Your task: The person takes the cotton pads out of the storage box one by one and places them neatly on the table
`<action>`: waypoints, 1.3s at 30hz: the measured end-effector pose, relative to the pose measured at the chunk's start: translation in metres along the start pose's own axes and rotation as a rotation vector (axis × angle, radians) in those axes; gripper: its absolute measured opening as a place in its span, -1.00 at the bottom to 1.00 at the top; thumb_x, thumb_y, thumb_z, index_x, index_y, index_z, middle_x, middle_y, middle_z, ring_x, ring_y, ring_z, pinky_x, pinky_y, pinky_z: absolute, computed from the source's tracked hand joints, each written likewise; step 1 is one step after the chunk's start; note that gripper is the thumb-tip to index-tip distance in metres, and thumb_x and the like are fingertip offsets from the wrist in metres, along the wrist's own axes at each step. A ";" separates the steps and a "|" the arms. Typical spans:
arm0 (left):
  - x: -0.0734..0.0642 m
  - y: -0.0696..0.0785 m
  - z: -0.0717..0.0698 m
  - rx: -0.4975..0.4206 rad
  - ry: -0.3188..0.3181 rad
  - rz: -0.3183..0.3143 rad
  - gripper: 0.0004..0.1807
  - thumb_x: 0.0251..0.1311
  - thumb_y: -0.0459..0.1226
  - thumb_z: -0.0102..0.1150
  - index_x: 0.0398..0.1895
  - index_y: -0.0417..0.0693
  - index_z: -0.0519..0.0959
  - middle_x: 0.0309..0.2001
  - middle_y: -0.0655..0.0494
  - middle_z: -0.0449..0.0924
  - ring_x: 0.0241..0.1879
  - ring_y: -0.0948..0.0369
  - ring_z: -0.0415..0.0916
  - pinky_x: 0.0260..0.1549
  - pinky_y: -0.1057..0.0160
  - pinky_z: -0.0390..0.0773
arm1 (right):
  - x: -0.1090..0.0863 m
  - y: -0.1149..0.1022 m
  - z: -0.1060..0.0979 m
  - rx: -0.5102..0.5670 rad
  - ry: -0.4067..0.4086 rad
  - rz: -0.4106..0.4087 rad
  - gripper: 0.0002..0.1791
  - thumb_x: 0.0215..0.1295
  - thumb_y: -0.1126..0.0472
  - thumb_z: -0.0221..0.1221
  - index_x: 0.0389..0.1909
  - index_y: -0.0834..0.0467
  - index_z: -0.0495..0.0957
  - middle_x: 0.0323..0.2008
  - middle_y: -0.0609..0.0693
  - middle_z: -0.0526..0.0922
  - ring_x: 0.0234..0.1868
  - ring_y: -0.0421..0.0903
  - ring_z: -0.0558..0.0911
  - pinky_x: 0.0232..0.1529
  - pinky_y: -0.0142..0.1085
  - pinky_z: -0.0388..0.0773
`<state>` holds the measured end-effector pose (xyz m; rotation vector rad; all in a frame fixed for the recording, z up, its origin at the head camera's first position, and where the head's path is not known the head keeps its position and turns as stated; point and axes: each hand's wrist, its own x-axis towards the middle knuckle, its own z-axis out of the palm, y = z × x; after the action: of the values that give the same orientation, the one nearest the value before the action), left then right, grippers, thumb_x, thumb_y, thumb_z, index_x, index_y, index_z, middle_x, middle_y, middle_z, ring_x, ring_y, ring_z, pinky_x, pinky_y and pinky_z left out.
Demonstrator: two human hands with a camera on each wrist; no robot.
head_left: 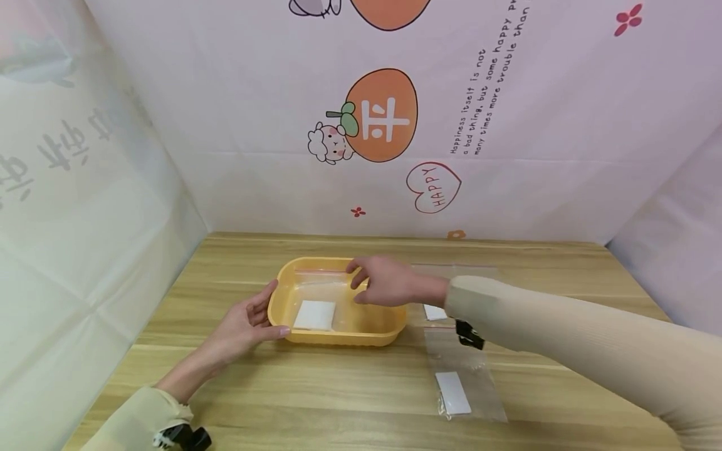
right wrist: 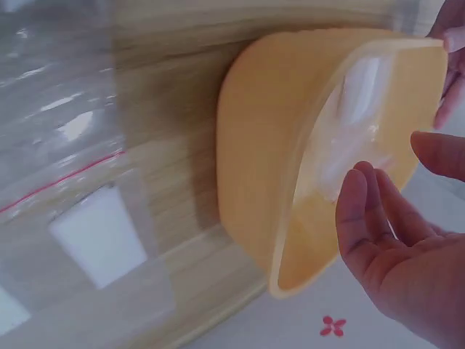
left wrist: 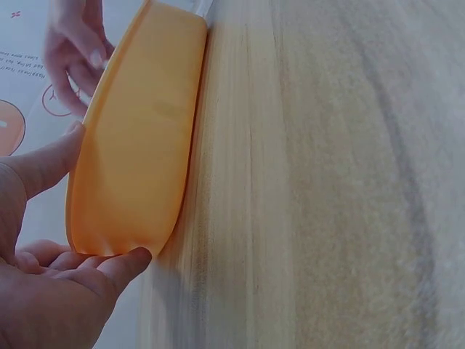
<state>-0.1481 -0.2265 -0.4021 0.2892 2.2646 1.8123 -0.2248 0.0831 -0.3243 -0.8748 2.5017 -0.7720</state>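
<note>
A yellow plastic basin (head_left: 344, 339) sits on the wooden table. My left hand (head_left: 245, 322) grips its left end, thumb at the front rim and fingers around the side, as the left wrist view also shows on the basin wall (left wrist: 138, 138). Inside lies a clear zip bag (head_left: 318, 289) holding a flat white square (head_left: 314, 315). Over the basin's right half hovers my right hand (head_left: 389, 280), fingers loosely bent and thumb apart. In the right wrist view, nothing shows between the fingers of that hand (right wrist: 407, 262).
To the basin's right, a clear zip bag (head_left: 482, 388) with a white piece (head_left: 453, 393) lies on the table (head_left: 282, 394). Behind it is another bag (head_left: 474, 271), partly hidden by my right arm. A printed cloth (head_left: 254, 188) hangs behind the table.
</note>
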 end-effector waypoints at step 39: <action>0.000 0.000 0.000 -0.022 -0.004 0.021 0.12 0.24 -0.38 0.51 0.68 -0.34 -0.08 0.66 -0.26 -0.15 0.57 -0.13 0.03 0.40 0.14 0.28 | 0.034 0.010 0.036 0.386 -0.004 0.125 -0.45 0.28 0.43 0.32 0.30 0.27 0.49 -0.03 0.12 0.76 -0.15 -0.07 0.71 -0.28 -0.29 0.64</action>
<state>-0.1476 -0.2264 -0.4022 0.3139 2.2457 1.8434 -0.2360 0.0541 -0.3638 -0.5780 2.2649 -1.1549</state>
